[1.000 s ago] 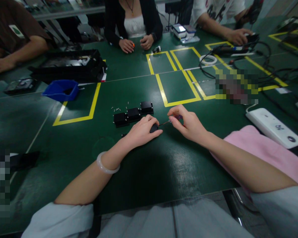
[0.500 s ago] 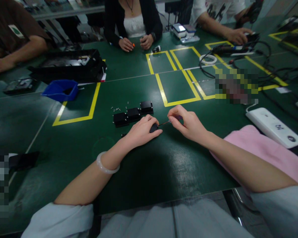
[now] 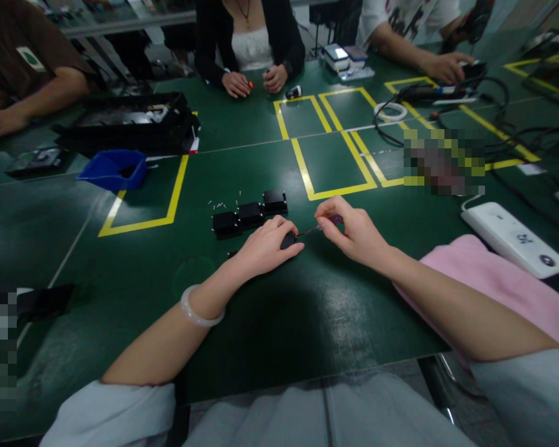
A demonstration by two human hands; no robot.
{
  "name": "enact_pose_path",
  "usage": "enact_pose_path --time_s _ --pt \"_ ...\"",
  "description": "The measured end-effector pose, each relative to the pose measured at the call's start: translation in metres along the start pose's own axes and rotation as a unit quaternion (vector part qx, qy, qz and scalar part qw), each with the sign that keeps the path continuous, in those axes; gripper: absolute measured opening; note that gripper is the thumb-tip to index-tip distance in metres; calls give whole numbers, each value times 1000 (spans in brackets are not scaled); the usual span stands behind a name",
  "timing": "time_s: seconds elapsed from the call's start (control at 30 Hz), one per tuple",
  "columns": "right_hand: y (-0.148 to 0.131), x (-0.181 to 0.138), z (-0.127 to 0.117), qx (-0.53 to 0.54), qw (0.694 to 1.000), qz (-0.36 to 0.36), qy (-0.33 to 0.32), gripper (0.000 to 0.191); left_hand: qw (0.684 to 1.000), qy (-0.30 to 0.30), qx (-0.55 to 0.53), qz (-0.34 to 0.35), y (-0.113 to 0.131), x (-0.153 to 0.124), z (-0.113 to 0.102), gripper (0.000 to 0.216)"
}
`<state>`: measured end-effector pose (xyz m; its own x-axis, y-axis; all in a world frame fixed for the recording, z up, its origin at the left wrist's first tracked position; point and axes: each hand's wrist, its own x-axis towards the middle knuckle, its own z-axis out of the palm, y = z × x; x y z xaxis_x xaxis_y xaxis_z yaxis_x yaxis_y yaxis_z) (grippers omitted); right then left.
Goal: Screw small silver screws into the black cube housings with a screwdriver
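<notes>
My left hand (image 3: 264, 248) is closed over a small black part (image 3: 287, 240) and presses it to the green table (image 3: 270, 323). My right hand (image 3: 354, 233) pinches a small screwdriver (image 3: 317, 228) with a purple handle; its thin shaft points left and its tip meets the black part. Just beyond my left hand lie three black square parts (image 3: 250, 214) in a row. Several tiny screws (image 3: 223, 203) are scattered behind them.
A blue bin (image 3: 112, 169) and a black tray (image 3: 128, 124) sit at the far left. Yellow tape boxes (image 3: 335, 161) mark the table centre. A white power strip (image 3: 512, 239) and pink cloth (image 3: 498, 285) lie right. Other people's hands rest along the far edge, with cables at the far right.
My right hand's fingers have shifted slightly on the screwdriver handle. My left hand and the black part stay in place.
</notes>
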<state>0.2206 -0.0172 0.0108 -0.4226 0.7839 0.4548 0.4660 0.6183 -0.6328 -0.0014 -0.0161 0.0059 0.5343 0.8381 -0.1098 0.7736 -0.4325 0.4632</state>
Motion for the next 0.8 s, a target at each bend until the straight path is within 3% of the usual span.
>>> enact_pose_path --time_s 0.3,0.8 --pt "4 0 2 10 1000 -26 13 5 1000 1 7 -1 0 1 1 35" --pt "4 0 2 24 1000 -10 9 7 999 4 49 2 -2 1 2 36"
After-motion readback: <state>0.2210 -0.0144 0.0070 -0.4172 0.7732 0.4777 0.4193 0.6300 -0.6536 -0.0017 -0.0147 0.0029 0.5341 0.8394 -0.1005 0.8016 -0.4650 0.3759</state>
